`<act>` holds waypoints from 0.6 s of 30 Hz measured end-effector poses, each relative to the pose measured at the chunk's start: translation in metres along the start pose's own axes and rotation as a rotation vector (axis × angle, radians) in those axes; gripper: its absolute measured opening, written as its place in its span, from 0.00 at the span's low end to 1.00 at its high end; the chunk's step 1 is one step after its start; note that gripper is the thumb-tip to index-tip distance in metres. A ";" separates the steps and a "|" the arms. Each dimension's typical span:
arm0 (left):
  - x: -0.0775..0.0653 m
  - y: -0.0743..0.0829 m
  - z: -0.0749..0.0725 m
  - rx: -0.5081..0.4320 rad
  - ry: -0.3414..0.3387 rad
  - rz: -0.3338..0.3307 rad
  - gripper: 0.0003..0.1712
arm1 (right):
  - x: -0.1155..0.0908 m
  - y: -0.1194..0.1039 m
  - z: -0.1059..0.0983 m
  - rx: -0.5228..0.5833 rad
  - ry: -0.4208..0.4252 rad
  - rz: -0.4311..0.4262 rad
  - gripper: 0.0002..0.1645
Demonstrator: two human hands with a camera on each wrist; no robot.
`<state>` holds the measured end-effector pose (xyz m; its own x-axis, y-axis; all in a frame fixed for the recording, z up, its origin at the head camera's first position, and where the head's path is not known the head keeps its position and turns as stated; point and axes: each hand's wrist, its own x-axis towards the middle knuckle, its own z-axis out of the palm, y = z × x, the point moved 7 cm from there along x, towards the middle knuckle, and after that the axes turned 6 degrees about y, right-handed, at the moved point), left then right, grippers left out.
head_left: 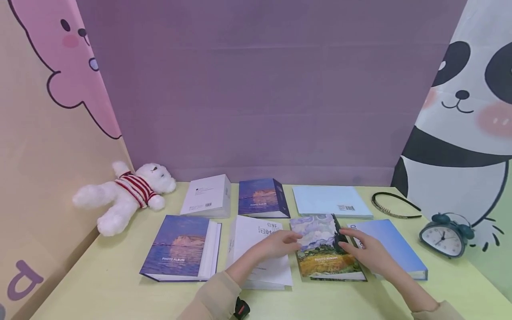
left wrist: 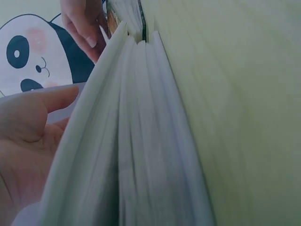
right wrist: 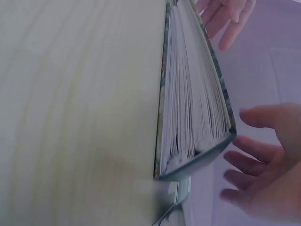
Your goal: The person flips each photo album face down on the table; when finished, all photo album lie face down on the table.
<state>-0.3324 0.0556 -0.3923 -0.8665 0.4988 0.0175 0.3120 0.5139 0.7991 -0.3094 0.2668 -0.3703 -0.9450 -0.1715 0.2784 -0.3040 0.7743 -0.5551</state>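
A photo album [head_left: 326, 249] with a painted landscape cover lies on the table between both hands. My left hand [head_left: 278, 244] hovers at its left edge with relaxed fingers, above the white album [head_left: 264, 266]. At the right edge is my right hand [head_left: 370, 251], its fingers spread and fingertips right by the cover. In the right wrist view the painted album's page edges [right wrist: 195, 94] face the camera, with the right hand [right wrist: 270, 165] just beside its spine. The left wrist view shows the white album's pages [left wrist: 136, 132] with the left hand [left wrist: 28, 136] alongside.
A blue album [head_left: 400, 249] and an alarm clock [head_left: 444, 235] are at right, a hairband [head_left: 394, 206] behind. Sea-painting albums lie at left [head_left: 176, 249] and back [head_left: 258, 198], with a white one [head_left: 206, 195] and a pale blue one [head_left: 332, 202]. A plush bear [head_left: 136, 191] lies back left.
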 end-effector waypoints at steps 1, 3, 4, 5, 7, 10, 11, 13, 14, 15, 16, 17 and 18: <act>-0.001 0.000 -0.002 0.001 0.008 0.006 0.23 | 0.001 -0.003 0.000 0.007 0.017 -0.011 0.29; -0.004 -0.001 -0.007 0.010 0.029 0.018 0.23 | 0.004 -0.009 0.001 0.026 0.041 -0.041 0.28; -0.006 -0.001 -0.009 0.012 0.039 0.023 0.23 | 0.005 -0.012 0.003 0.038 0.047 -0.052 0.28; -0.007 -0.002 -0.012 0.014 0.047 0.030 0.22 | 0.006 -0.016 0.004 0.050 0.049 -0.066 0.27; -0.009 -0.003 -0.017 0.017 0.071 0.043 0.22 | 0.009 -0.023 0.010 0.071 0.039 -0.092 0.27; -0.014 -0.009 -0.027 0.005 0.110 0.050 0.22 | 0.013 -0.032 0.021 0.088 0.026 -0.125 0.27; -0.015 -0.010 -0.031 -0.001 0.123 0.051 0.22 | 0.015 -0.036 0.024 0.094 0.023 -0.141 0.27; -0.019 -0.014 -0.039 -0.015 0.151 0.055 0.22 | 0.018 -0.042 0.030 0.102 0.019 -0.168 0.26; -0.021 -0.016 -0.043 -0.022 0.165 0.057 0.22 | 0.020 -0.045 0.034 0.102 0.019 -0.181 0.26; -0.024 -0.017 -0.047 -0.025 0.178 0.061 0.22 | 0.021 -0.048 0.037 0.107 0.015 -0.193 0.26; -0.026 -0.019 -0.051 -0.027 0.191 0.065 0.22 | 0.023 -0.051 0.040 0.115 0.006 -0.202 0.26; -0.028 -0.021 -0.056 -0.031 0.205 0.068 0.22 | 0.024 -0.053 0.043 0.123 -0.002 -0.210 0.26; -0.031 -0.023 -0.059 -0.035 0.216 0.070 0.22 | 0.026 -0.056 0.047 0.131 -0.013 -0.214 0.26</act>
<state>-0.3362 -0.0129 -0.3756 -0.9076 0.3696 0.1992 0.3641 0.4565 0.8118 -0.3222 0.1907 -0.3685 -0.8588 -0.3313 0.3907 -0.5093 0.6338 -0.5821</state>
